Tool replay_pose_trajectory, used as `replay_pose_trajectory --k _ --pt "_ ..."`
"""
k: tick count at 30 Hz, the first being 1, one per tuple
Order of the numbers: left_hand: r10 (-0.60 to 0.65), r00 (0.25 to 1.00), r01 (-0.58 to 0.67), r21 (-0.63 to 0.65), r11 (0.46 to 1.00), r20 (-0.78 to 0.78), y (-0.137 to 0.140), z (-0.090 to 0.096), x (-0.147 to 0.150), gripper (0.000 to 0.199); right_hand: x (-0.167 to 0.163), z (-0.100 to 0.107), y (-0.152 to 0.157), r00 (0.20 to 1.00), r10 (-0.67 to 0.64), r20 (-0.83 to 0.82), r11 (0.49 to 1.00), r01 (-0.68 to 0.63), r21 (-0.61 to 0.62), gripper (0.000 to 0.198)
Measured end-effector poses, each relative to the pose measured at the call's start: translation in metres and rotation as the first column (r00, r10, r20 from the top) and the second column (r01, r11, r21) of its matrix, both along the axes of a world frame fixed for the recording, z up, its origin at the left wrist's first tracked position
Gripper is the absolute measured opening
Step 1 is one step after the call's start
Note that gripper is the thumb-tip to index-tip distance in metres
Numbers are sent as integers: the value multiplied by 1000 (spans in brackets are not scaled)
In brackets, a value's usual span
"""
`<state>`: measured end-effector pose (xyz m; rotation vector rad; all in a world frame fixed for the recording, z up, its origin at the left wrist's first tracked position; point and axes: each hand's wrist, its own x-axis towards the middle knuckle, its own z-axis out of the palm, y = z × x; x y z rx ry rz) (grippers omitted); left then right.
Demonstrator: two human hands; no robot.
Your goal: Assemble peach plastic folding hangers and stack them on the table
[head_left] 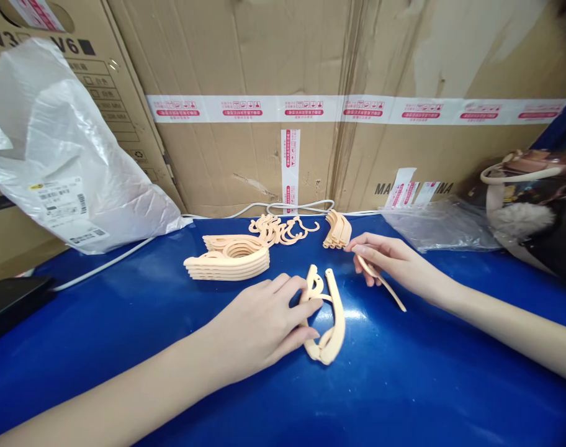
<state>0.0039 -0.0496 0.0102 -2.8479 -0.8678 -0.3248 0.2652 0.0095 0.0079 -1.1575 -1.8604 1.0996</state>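
Note:
Peach-coloured plastic pieces of folding clothes hangers lie on a blue tabletop. With thumb and fingers, my left hand (pixel 283 316) grips the left edge of a partly joined hanger (pixel 337 323), which rests on the table in a narrow U shape. My right hand (pixel 385 257) pinches a single curved hanger arm (pixel 390 292), its lower end sticking out below the fingers. Just beyond those fingertips is a small pile of curved arms (pixel 337 230). Farther left stand a neat stack of hanger bodies (pixel 227 267) and a heap of loose hooks (pixel 283 230).
Large cardboard boxes (pixel 246 56) wall off the back. A white plastic mailing bag (pixel 73 161) leans at the left, above a black object (pixel 17 304). A white cable (pixel 106 264) runs along the back. Clear plastic bags (pixel 441 223) and a dark bag (pixel 534 205) lie at the right.

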Motion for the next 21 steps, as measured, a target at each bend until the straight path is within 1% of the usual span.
replay_pose_trajectory --k 1,3,5,7,10,12,15,17,19,21 --pt "10 1000 -10 -4 1000 8 1 -1 -1 30 0 -2 -1 998 19 63 999 -21 37 36" --pt "24 1000 -24 -17 1000 13 2 -1 -1 32 1 -4 -3 973 30 228 984 -69 165 37" --pt "35 999 -35 -32 999 7 3 -1 -1 34 1 -5 -6 925 13 380 943 -138 303 37" --pt "44 999 -44 -39 998 -14 3 0 -1 35 -1 -4 -11 873 6 488 902 -215 375 36" --pt "47 997 -48 -16 999 -55 4 1 -1 36 -5 -2 -17 804 1 595 875 -289 389 38" --pt "41 997 -39 26 999 -66 6 1 -1 37 -7 -1 -21 775 -5 631 857 -322 403 36" --pt "40 998 -34 106 994 -55 9 1 -2 39 -7 0 -24 759 30 651 833 -378 403 33" --pt "39 998 -33 132 991 -46 10 0 -3 39 -8 -1 -25 756 31 654 835 -380 399 32" --pt "33 999 -27 142 990 -34 11 -1 -4 37 -8 -2 -25 751 12 660 841 -364 400 37" --pt "19 1000 -16 155 988 -19 12 -2 -4 35 -9 -3 -24 739 11 673 834 -379 402 41"
